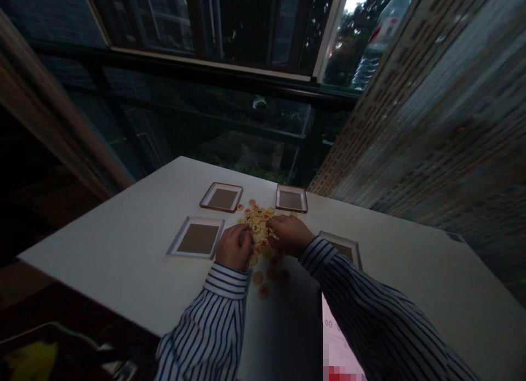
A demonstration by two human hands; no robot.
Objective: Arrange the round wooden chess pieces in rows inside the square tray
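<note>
A heap of round wooden Chinese chess pieces point(257, 229), marked with red or black characters, lies in the middle of the table. At its left edge is my left hand point(234, 248), its fingers curled and pressed together; whatever they hold is hidden. My right hand point(291, 234) reaches over the heap's right side, with thumb and forefinger closed about a Chinese chess piece point(269, 232) with a black mark. Several loose pieces, such as a plain disc point(258, 278) and a red-marked one point(263, 291), lie nearer to me, in shadow.
Shallow square trays stand around the heap: back left point(222, 185), back right point(306, 201), front left point(172, 252) and front right point(357, 252), the last partly behind my right sleeve. A lit screen point(335, 337) shows below that sleeve. The white table point(135, 249) borders a window and curtains.
</note>
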